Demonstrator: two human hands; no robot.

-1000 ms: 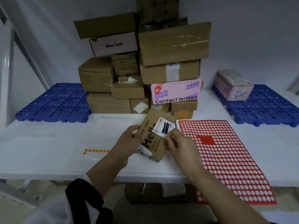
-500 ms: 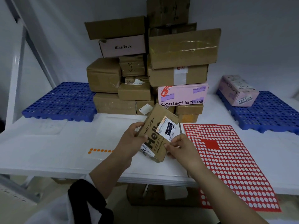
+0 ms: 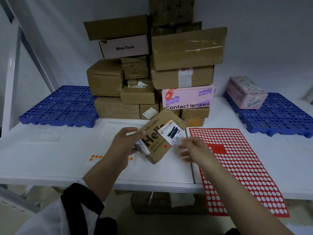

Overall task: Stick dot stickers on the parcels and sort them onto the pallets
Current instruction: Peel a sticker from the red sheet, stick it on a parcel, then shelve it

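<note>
My left hand (image 3: 124,143) grips a small brown "Hello" parcel (image 3: 156,138) by its left end, tilted above the white table (image 3: 50,158). A red dot sticker (image 3: 165,146) sits on its top face below a white shipping label (image 3: 171,133). My right hand (image 3: 194,150) hovers just right of the parcel, fingers spread and blurred, touching nothing. The red sticker sheet (image 3: 240,167) lies to the right, mostly emptied of dots. A blue pallet (image 3: 59,107) lies at the left, bare. Another blue pallet (image 3: 279,116) at the right carries a pink parcel (image 3: 245,94).
A tall pile of brown and pink parcels (image 3: 169,73) stands at the back centre between the pallets. A strip of orange dot stickers (image 3: 96,157) lies on the table at the left. A white shelf upright (image 3: 13,73) rises at the far left. Boxes sit under the table.
My right hand has let go of the parcel's near edge and drawn away to the right. A red dot now shows on the parcel where the fingers were. The left hand still holds it.
</note>
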